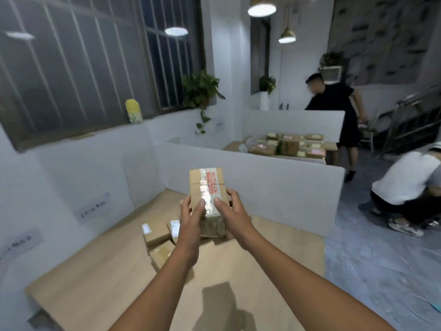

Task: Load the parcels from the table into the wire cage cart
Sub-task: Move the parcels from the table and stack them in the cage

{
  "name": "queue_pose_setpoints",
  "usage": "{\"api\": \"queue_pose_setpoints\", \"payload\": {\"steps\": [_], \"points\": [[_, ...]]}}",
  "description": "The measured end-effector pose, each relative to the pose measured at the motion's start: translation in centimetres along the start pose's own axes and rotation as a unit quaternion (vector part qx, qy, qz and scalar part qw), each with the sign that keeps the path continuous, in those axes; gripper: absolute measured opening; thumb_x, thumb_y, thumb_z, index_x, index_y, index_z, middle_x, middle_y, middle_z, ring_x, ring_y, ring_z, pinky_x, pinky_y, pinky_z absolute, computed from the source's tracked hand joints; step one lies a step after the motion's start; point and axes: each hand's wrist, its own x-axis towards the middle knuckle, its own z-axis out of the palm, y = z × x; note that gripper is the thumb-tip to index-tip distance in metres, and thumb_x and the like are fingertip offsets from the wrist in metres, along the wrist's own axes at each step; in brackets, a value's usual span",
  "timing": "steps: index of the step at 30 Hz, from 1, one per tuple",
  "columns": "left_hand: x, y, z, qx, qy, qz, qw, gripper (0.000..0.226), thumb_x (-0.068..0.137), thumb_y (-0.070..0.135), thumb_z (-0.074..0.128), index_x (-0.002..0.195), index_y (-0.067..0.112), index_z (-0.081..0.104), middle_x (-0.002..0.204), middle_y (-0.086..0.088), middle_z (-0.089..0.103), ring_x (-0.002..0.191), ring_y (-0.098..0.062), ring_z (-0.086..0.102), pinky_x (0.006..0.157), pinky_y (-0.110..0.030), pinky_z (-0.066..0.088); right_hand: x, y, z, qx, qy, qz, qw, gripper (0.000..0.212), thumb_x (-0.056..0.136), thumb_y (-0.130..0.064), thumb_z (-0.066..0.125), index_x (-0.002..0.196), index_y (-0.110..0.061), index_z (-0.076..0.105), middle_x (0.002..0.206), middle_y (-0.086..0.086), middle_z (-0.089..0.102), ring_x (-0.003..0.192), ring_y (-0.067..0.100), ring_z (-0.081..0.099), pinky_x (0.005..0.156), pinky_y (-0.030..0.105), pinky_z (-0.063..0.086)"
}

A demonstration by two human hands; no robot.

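I hold a brown cardboard parcel (207, 185) with clear tape and a red-printed strip, lifted above the wooden table (95, 278). My left hand (191, 213) grips its left side and my right hand (230, 206) its right side, thumbs on top. Below the parcel and hands, a few more small taped parcels (156, 235) lie on the table, partly hidden by my left forearm. A metal cage-like frame (410, 120) stands at the far right, blurred.
White partition walls (262, 182) enclose the table at back and left. Beyond the partition, another table (291, 146) carries several parcels. A person in black (338, 108) stands behind it; a person in white (410, 189) crouches on the grey floor at right.
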Motion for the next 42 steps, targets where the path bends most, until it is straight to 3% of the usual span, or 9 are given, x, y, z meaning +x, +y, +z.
{"api": "queue_pose_setpoints", "payload": {"steps": [4,10,20,25,28,31,35,37,42], "points": [[0.4,6.7,-7.2,0.013,0.046,0.068,0.997,0.046,0.09,0.056,0.066,0.132,0.049,0.051,0.131,0.004,0.069,0.113,-0.022,0.071,0.095,-0.054,0.057,2.0,-3.9,8.7,0.041,-0.074,-0.048,0.995,0.055,0.086,-0.052,0.072,0.135,-0.037,0.053,0.136,0.007,0.064,0.113,0.021,0.072,0.098,0.047,0.059],[-1.2,14.6,-23.9,0.102,0.168,0.172,0.965,0.083,0.059,0.086,0.074,0.133,0.073,0.039,0.149,0.007,0.043,0.132,-0.016,0.056,0.107,-0.049,0.052,3.1,-8.1,26.5,0.059,-0.269,-0.071,0.959,0.053,0.103,-0.041,0.063,0.149,-0.04,0.038,0.136,-0.001,0.067,0.111,0.018,0.074,0.081,0.033,0.06],[-8.6,17.4,-46.2,0.096,0.391,0.226,0.887,0.085,0.07,0.071,0.078,0.145,0.063,0.038,0.149,0.005,0.043,0.131,-0.014,0.057,0.107,-0.049,0.053,-1.0,-4.9,52.5,0.07,-0.477,-0.058,0.874,0.05,0.104,-0.036,0.059,0.151,-0.036,0.042,0.137,-0.005,0.066,0.118,0.016,0.07,0.089,0.035,0.06],[-13.3,14.6,-54.0,0.101,0.518,0.238,0.815,0.081,0.075,0.058,0.08,0.143,0.068,0.037,0.15,0.004,0.043,0.132,-0.013,0.057,0.107,-0.049,0.052,-2.9,0.1,62.9,0.055,-0.628,-0.014,0.776,0.059,0.095,-0.046,0.065,0.148,-0.046,0.04,0.133,0.003,0.064,0.116,0.028,0.071,0.093,0.051,0.061],[-16.6,13.4,-56.7,0.116,0.602,0.235,0.754,0.078,0.075,0.054,0.079,0.142,0.064,0.041,0.151,0.004,0.042,0.132,-0.009,0.057,0.109,-0.045,0.051,-6.2,2.5,68.6,0.072,-0.682,0.026,0.727,0.057,0.089,-0.046,0.064,0.142,-0.042,0.044,0.127,0.003,0.065,0.111,0.024,0.073,0.087,0.044,0.06],[-20.4,12.1,-57.6,0.124,0.672,0.22,0.696,0.079,0.076,0.05,0.078,0.144,0.061,0.039,0.148,0.006,0.043,0.131,-0.009,0.057,0.107,-0.039,0.052,-10.5,5.6,72.8,0.082,-0.736,0.08,0.667,0.061,0.089,-0.045,0.064,0.145,-0.033,0.043,0.137,0.005,0.064,0.117,0.021,0.071,0.093,0.043,0.059],[-26.3,9.3,-57.3,0.112,0.745,0.186,0.631,0.08,0.082,0.037,0.074,0.151,0.051,0.034,0.15,0.014,0.047,0.133,-0.003,0.054,0.105,-0.029,0.051,-16.9,10.1,74.8,0.067,-0.81,0.143,0.565,0.059,0.091,-0.043,0.064,0.146,-0.032,0.045,0.136,-0.004,0.069,0.122,0.018,0.069,0.097,0.037,0.057],[-29.1,7.4,-57.0,0.094,0.773,0.17,0.604,0.08,0.086,0.031,0.073,0.154,0.048,0.034,0.15,0.013,0.048,0.133,-0.007,0.056,0.107,-0.039,0.052,-20.0,12.1,74.8,0.048,-0.836,0.158,0.523,0.065,0.09,-0.045,0.063,0.15,-0.031,0.042,0.131,-0.008,0.071,0.119,0.017,0.07,0.092,0.032,0.059],[-35.6,2.6,-57.0,0.031,0.825,0.128,0.55,0.077,0.088,0.033,0.071,0.154,0.049,0.035,0.151,0.01,0.051,0.134,-0.015,0.057,0.107,-0.044,0.052,-27.5,17.3,75.2,-0.014,-0.876,0.196,0.44,0.084,0.083,-0.055,0.073,0.156,-0.032,0.039,0.143,0.0,0.064,0.127,0.024,0.066,0.104,0.049,0.053]]}}
